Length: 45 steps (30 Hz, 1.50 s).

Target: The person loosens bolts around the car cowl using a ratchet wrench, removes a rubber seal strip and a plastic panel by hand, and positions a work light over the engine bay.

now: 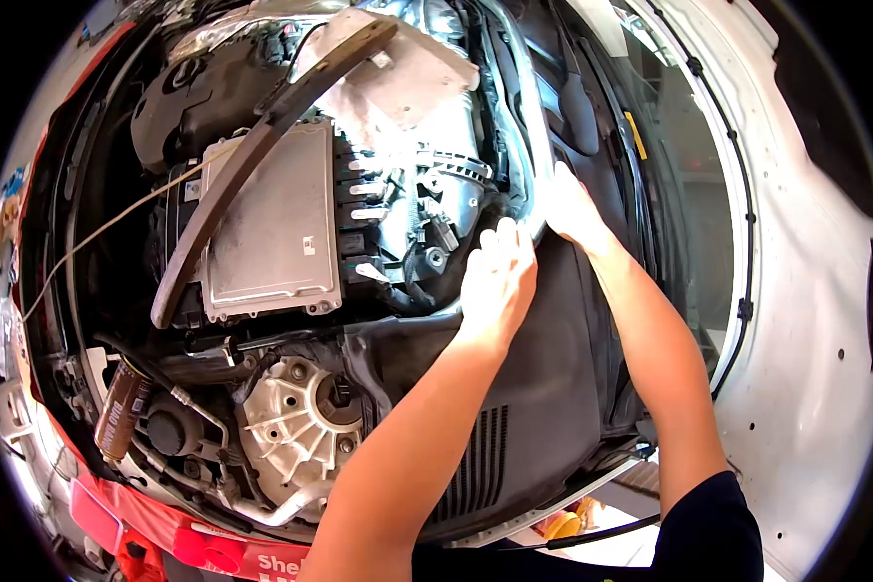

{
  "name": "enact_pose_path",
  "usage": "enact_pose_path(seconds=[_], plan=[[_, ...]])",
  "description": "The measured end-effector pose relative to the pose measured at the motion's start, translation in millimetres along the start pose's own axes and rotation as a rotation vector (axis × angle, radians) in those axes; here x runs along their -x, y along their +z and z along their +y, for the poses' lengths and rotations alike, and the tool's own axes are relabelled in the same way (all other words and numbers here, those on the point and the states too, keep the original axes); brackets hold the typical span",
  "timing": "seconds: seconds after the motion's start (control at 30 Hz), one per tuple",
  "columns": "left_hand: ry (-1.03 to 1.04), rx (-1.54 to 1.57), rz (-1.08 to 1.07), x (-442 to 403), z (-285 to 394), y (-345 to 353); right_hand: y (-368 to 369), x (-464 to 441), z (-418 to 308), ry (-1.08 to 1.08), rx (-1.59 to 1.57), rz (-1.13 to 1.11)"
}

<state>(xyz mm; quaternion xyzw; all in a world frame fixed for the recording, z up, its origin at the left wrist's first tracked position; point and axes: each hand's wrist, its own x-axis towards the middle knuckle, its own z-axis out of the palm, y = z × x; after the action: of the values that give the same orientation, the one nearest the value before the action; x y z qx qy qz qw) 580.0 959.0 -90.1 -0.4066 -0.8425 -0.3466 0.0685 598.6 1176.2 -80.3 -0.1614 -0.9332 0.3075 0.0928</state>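
Note:
A long, pale-lit seal strip (531,92) runs along the rear edge of the engine bay and bends beneath my hands. My right hand (574,211) is closed at the strip, its thumb side against the edge. Just left of it, my left hand (500,276) has its fingers curled at the same strip, near the bend; the fingertips' exact hold is partly hidden. Below both hands lies the black plastic cowl panel (553,359) with a slotted vent. Glare washes out part of the right hand.
A dark curved bar (228,189) lies across the silver control module (272,233). A pale flat sheet (398,73) sits on the engine. The strut tower (296,422) and a brown spray can (123,409) are at lower left. The windshield (698,213) and white hood (815,291) are right.

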Motion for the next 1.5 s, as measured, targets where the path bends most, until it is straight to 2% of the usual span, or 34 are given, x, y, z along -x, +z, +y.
enact_pose_path(seconds=[0.07,0.1,0.17,0.23,0.27,0.33,0.37,0.47,0.5,0.57,0.6,0.67,0.73,0.8,0.87,0.9,0.97,1.0,1.13,1.2,1.23,1.3,1.4,1.47,1.5], plan=[[-0.022,-0.061,0.116,3.5,1.7,6.0,-4.9,-0.5,-60.6,0.386,0.294,0.033],[-0.029,-0.054,0.119,3.0,1.3,5.5,-8.4,-0.9,-55.0,0.299,0.325,-0.013],[-0.05,-0.049,0.007,0.4,1.6,5.1,-9.8,-6.4,-43.2,0.271,0.345,-0.07],[-0.066,-0.083,0.031,-0.2,2.5,3.1,-11.2,-9.3,-34.0,0.252,0.37,-0.125],[-0.083,-0.126,0.052,0.1,2.9,2.7,-9.8,-8.9,-27.5,0.133,0.404,-0.133],[-0.1,-0.029,0.048,-1.6,1.7,3.0,-8.8,-7.9,-13.4,0.031,0.447,-0.148],[-0.133,0.023,0.003,-2.4,2.2,2.4,-8.2,-10.7,-7.3,-0.219,0.5,-0.12],[-0.205,0.17,-0.094,-5.5,0.5,2.0,-3.3,-15.7,-31.9,-0.402,1.247,-0.311],[-0.201,0.116,-0.108,-7.1,1.6,2.5,-0.9,-17.6,-40.7,-0.396,1.256,-0.286],[-0.2,0.071,-0.109,-7.9,2.1,4.6,2.5,-21.1,-55.9,-0.093,1.022,-0.254],[-0.196,0.065,-0.094,-9.7,1.8,5.2,-1.2,-26.9,-59.2,-0.118,1.147,-0.422],[-0.132,0.033,-0.047,-4.0,2.2,8.8,-2.9,-37.6,-61.6,-0.161,1.267,-0.589],[-0.106,-0.033,-0.062,-2.1,2.8,9.4,-2.3,-47.7,-63.7,0.021,0.991,-0.452],[-0.086,-0.057,-0.01,-0.8,2.7,9.3,-6.2,-60.4,-74.1,0.095,1.084,-0.428],[-0.077,0.013,0.016,-0.9,0.6,11.3,-8.0,-78.8,-90.1,0.429,0.77,-0.082],[-0.076,0.027,-0.036,-1.7,-0.1,9.5,-8.1,-86.5,-86.7,0.416,0.771,-0.08],[-0.063,0.041,-0.04,-1.7,-2.2,9.7,-3.5,-95.0,-72.2,0.174,0.84,-0.201],[-0.058,0.059,-0.052,-1.7,-2.3,8.2,-1.0,-96.1,-62.0,0.176,0.838,-0.205],[-0.076,0.09,-0.124,-4.1,-0.5,0.3,2.0,-97.3,-4.5,-0.003,0.985,-0.09],[-0.065,0.093,-0.097,-3.4,-0.7,-0.1,-4.8,-93.4,-0.3,-0.755,1.195,0.125],[-0.057,0.091,-0.066,-3.5,-1.6,0.7,-5.4,-95.7,-18.4,-0.765,1.192,0.117],[-0.059,0.087,-0.052,-3.6,-3.4,0.4,-7.3,-98.9,-45.7,-0.105,0.91,-0.219],[-0.043,0.072,-0.044,-5.0,-1.8,-1.9,-11.1,-114.6,-25.2,-0.172,0.825,-0.292],[-0.052,0.036,-0.064,-5.2,-1.3,-3.5,-13.2,-117.0,-31.5,-0.102,0.872,-0.305],[-0.052,0.042,-0.067,-4.6,-1.4,-2.6,-14.7,-120.5,-29.8,-0.187,0.947,-0.36]])
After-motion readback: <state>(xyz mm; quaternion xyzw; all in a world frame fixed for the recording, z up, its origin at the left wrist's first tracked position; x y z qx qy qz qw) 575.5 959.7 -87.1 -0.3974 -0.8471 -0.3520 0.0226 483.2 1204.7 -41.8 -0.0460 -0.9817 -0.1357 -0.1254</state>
